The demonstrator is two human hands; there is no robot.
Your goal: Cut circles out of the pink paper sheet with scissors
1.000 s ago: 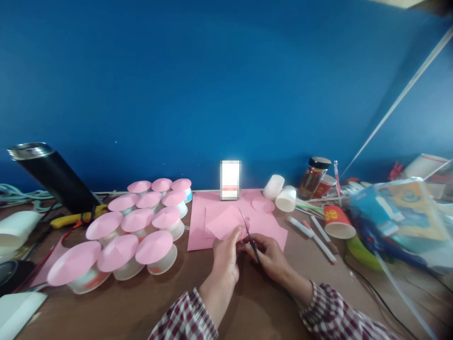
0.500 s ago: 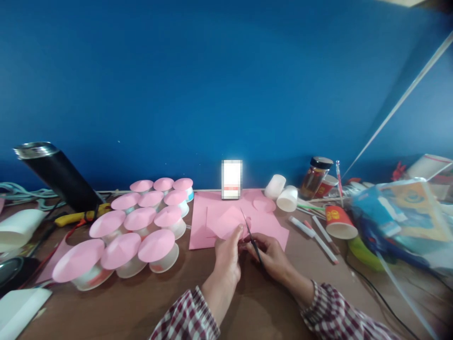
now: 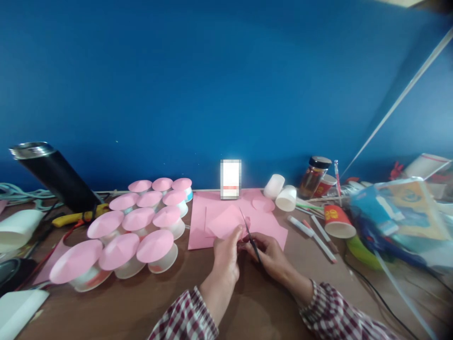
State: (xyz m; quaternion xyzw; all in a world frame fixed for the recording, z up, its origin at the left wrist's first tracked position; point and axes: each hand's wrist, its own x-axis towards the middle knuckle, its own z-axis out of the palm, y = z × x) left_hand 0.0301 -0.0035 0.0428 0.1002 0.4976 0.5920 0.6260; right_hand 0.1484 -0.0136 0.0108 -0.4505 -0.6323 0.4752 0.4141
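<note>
My left hand point(image 3: 226, 255) pinches a piece of pink paper point(image 3: 224, 222), thumb on top, above the larger pink sheets point(image 3: 198, 241) on the table. My right hand point(image 3: 267, 252) is closed round dark scissors point(image 3: 253, 243), whose thin blade points up and away along the paper's right edge. The scissors' handles are mostly hidden by the fingers. A pink paper disc point(image 3: 264, 204) lies on the sheets beyond my right hand. To the left, several paper cups point(image 3: 161, 262) stand in rows, topped with shallow pink paper cones point(image 3: 155, 245).
Two white cups point(image 3: 286, 198) lie near the blue wall point(image 3: 226, 85). Markers point(image 3: 311, 238), a red paper cup point(image 3: 339, 221) and a lidded jar point(image 3: 314, 177) are on the right, by a plastic bag point(image 3: 392, 208). At left are a black flask point(image 3: 60, 177) and yellow-handled pliers point(image 3: 78, 217).
The whole view has shifted very slightly, with things sitting a little farther left. Both hands keep nearly the same pose on the paper and scissors.
</note>
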